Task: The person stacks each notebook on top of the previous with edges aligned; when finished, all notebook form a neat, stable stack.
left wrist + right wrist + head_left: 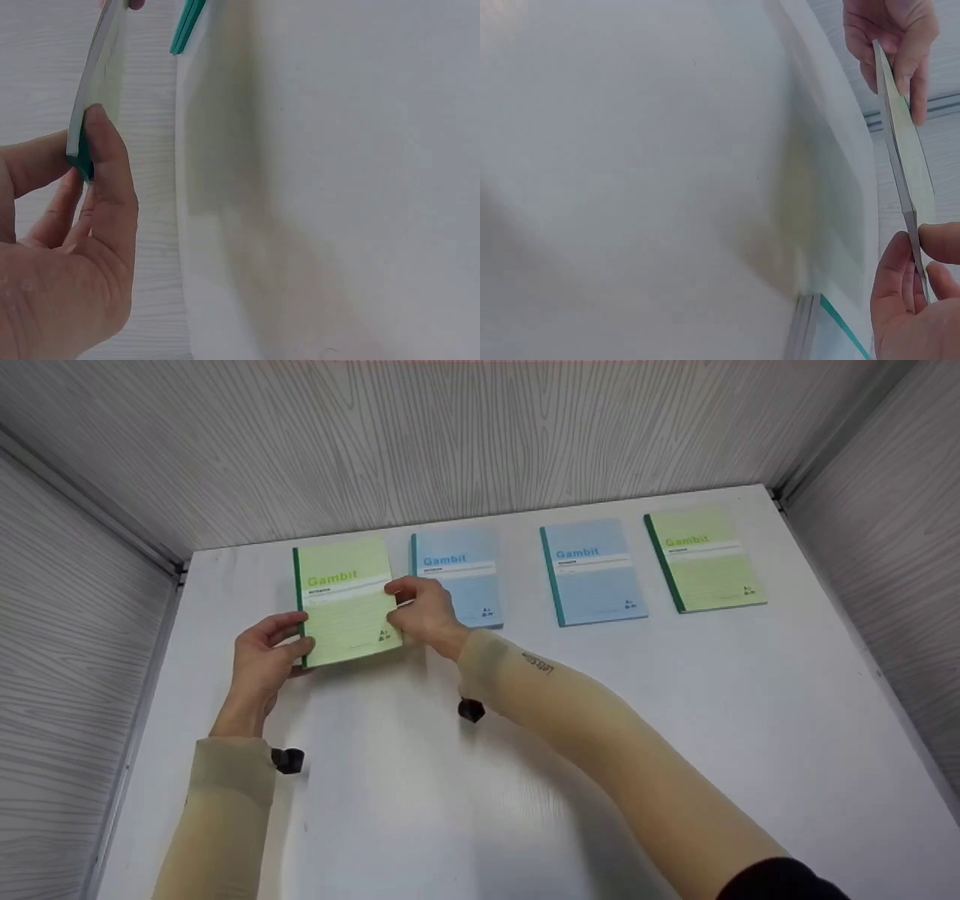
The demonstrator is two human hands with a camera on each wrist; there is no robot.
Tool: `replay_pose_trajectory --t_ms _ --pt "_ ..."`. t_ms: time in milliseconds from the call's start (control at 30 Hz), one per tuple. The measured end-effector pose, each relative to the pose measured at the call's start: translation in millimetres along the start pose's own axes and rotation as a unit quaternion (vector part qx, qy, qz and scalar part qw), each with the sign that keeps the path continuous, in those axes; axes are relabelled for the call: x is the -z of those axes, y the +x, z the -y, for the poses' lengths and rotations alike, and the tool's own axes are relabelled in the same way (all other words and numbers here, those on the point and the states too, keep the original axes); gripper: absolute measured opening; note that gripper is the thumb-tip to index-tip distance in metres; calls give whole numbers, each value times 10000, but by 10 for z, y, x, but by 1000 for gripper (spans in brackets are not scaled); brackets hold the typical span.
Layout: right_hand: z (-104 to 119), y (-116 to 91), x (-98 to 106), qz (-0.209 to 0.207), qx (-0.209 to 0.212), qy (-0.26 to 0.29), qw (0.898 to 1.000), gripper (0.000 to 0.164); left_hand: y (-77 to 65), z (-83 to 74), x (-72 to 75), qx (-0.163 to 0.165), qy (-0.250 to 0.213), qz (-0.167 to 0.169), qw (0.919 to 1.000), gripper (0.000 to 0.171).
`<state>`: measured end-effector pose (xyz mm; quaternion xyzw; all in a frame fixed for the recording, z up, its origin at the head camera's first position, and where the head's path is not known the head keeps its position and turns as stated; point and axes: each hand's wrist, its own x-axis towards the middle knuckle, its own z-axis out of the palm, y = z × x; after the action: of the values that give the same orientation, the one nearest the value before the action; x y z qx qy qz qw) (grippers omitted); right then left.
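Note:
Both hands hold a green notebook [345, 622] with a dark green spine, raised above the table at the far left. My left hand [262, 652] grips its spine edge near the lower corner, thumb on the cover. On the opposite edge, my right hand [427, 611] pinches the page side between thumb and fingers. In the left wrist view, the left hand [82, 225] has the spine between thumb and fingers, with a shadow on the tabletop beside it. The right wrist view shows the notebook [904, 142] edge-on between both hands.
A blue notebook [480, 585] lies just right of the held one, partly behind the right hand. Farther right lie another blue notebook [596, 585] and a green notebook [712, 574]. The white table [420, 810] meets a wood-grain panel [450, 435] at the back, with panels either side.

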<state>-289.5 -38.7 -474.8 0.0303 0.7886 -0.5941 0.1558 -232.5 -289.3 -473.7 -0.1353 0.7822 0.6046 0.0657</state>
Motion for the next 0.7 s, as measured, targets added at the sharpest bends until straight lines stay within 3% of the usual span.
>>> replay_pose_trajectory --t_ms 133,333,500,700 --pt "-8 40 245 57 233 -191 9995 46 18 -117 -181 -391 705 185 9966 45" --pt "-128 97 664 -41 502 235 9985 48 144 -255 -535 -492 845 494 9940 45" --pt "-266 131 965 -202 331 336 9987 48 298 -313 -848 -422 952 604 9927 46" --pt "-421 182 1190 -423 36 312 9986 52 481 -374 -1156 -536 1547 601 9847 44"
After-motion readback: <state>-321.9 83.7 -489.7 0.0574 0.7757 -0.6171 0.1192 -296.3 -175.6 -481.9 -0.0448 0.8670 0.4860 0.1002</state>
